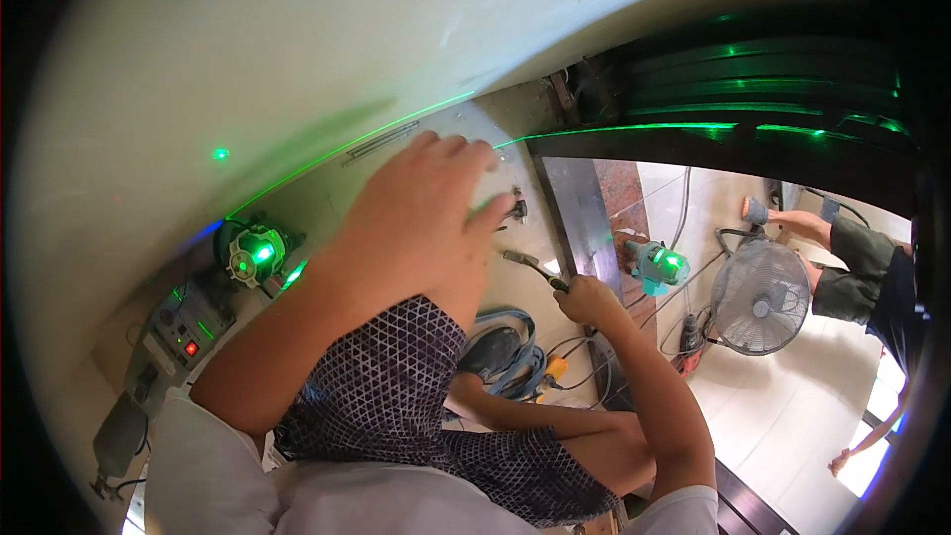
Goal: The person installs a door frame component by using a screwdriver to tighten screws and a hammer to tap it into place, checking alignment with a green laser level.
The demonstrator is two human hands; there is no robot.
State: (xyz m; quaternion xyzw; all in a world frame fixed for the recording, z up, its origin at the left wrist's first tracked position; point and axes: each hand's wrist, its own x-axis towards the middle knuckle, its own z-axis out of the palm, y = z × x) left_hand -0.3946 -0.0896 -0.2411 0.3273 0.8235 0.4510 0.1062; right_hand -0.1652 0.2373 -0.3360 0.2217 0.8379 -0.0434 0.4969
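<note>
- The left grip (426, 193) is held out over the floor (594, 391), toward the far wall (297, 50); its fingers are loosely bent and the thumb is spread away from them, with nothing seen between.
- A small dark item (520, 206) is seen just right of the left thumb; its kind cannot be told.
- By the right grip (591, 300), a hammer-like tool (543, 271) is held, the fingers being closed around its black and yellow handle; its head is pointed left, toward the left grip.
- Thin rods (381, 142) are laid along the foot of the wall, beyond the left grip.
- A green line (347, 142) is cast along the wall by laser light.
- A laser level (256, 256) is stood at left, with a box (188, 325) lit by a red lamp nearer.
- A second level (659, 266) is placed right of the tool, beyond a dark frame (580, 213).
- Farther right, a fan (761, 295) is stood, with a red drill (690, 342) near its left side.
- Another person (857, 267) is partly seen at far right.
</note>
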